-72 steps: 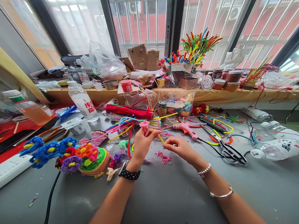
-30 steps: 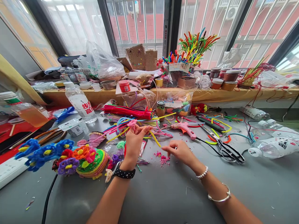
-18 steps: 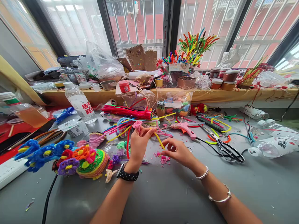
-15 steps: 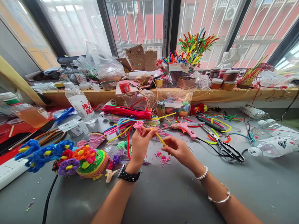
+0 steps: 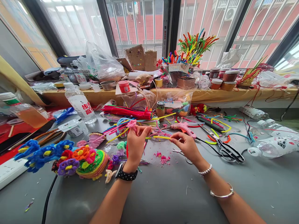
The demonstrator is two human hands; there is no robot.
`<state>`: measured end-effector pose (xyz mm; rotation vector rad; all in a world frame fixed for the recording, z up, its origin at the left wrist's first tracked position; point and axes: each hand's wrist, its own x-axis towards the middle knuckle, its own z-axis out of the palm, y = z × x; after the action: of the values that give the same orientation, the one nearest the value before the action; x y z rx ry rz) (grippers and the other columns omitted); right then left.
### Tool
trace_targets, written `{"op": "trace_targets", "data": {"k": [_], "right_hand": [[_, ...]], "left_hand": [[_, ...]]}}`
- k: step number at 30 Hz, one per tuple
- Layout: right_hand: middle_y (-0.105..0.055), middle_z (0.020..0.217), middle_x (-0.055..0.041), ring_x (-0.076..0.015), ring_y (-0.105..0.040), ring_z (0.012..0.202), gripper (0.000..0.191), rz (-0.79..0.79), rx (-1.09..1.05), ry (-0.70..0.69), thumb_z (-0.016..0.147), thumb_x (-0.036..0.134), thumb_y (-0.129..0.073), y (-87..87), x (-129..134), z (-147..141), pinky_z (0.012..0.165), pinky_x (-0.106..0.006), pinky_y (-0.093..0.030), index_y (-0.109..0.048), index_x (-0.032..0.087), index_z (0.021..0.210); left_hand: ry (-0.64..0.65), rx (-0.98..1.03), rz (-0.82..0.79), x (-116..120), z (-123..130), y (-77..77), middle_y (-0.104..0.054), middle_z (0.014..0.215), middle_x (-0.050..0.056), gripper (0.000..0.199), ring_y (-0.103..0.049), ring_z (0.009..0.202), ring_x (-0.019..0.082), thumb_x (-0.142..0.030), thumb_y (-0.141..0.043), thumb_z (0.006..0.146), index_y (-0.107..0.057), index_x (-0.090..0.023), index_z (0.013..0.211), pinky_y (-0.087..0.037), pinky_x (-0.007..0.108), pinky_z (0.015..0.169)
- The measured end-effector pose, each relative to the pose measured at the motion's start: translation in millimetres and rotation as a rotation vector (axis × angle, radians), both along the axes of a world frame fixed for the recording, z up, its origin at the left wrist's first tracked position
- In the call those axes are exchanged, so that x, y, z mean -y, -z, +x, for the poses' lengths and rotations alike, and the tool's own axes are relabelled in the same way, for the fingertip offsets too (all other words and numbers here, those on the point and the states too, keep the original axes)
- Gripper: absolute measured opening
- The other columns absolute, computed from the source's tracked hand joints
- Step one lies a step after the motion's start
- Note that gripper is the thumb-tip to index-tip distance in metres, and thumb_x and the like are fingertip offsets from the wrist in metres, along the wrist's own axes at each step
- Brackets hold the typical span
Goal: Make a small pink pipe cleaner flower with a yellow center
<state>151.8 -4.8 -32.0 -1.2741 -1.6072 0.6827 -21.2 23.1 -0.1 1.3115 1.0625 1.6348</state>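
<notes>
Left hand (image 5: 135,143) closed on pink flower (image 5: 132,123), bloom above grip; right hand (image 5: 186,146) pinches yellow pipe cleaner (image 5: 161,137), glue gun (image 5: 186,127) just beyond.

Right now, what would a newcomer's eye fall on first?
The vivid blue pipe-cleaner flowers on the left. Next, the orange-and-green spray in front of the window, and the red pipe-cleaner bundle mid-table, beyond the pink flower in the left hand.

flower (image 5: 132,123) partly hidden, power strip (image 5: 11,171) cropped
</notes>
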Motion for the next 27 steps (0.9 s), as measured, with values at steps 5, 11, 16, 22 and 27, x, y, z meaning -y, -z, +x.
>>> {"op": "trace_targets", "data": {"k": [5, 11, 16, 22, 27], "right_hand": [[-0.059, 0.071, -0.0040, -0.0155, -0.050, 0.064, 0.015, 0.137, 0.202, -0.018, 0.078, 0.031, -0.053, -3.6, 1, 4, 0.055, -0.027, -0.040, -0.061, 0.018, 0.075], [-0.058, 0.071, -0.0044, -0.0150, -0.049, 0.062, 0.017, 0.128, 0.186, -0.032, 0.077, 0.033, -0.053, -8.3, 2, 6, 0.056, -0.028, -0.041, -0.061, 0.018, 0.074], [-0.057, 0.074, -0.0022, -0.0132, -0.052, 0.064, 0.026, -0.100, -0.282, -0.124, 0.069, 0.037, -0.061, -7.1, 2, -1, 0.054, -0.025, -0.043, -0.058, 0.018, 0.088], [-0.054, 0.060, -0.0002, -0.0103, -0.046, 0.053, 0.023, -0.146, -0.450, -0.068, 0.068, 0.040, -0.061, 1.3, 0, -10, 0.050, -0.024, -0.040, -0.059, 0.017, 0.067], [-0.054, 0.060, 0.0003, -0.0102, -0.044, 0.053, 0.023, -0.111, -0.492, -0.016, 0.069, 0.039, -0.061, 2.0, -1, -10, 0.051, -0.024, -0.039, -0.057, 0.017, 0.068]], "left_hand": [[0.138, -0.453, 0.025, 0, -2, 6.2, -0.065, 0.072, 0.002, 0.015, -0.061, 0.068, 0.016, -0.026, -0.062, 0.064, -0.049, -0.019, 0.067, -0.045, 0.027, 0.066], [0.269, -0.582, -0.067, 2, 2, 12.0, -0.065, 0.063, 0.001, 0.012, -0.058, 0.059, 0.015, -0.023, -0.060, 0.064, -0.049, -0.018, 0.060, -0.043, 0.026, 0.057], [0.341, -0.401, -0.199, 6, 7, 8.4, -0.064, 0.059, 0.001, 0.016, -0.058, 0.056, 0.014, -0.024, -0.061, 0.063, -0.047, -0.017, 0.059, -0.046, 0.026, 0.055], [0.502, -0.250, -0.327, 9, 14, 4.9, -0.062, 0.057, 0.003, 0.021, -0.061, 0.056, 0.015, -0.028, -0.066, 0.059, -0.050, -0.014, 0.060, -0.049, 0.026, 0.054], [0.525, -0.160, -0.380, 9, 15, 5.8, -0.063, 0.060, 0.003, 0.030, -0.062, 0.054, 0.015, -0.031, -0.068, 0.058, -0.042, -0.015, 0.060, -0.051, 0.027, 0.053]]}}
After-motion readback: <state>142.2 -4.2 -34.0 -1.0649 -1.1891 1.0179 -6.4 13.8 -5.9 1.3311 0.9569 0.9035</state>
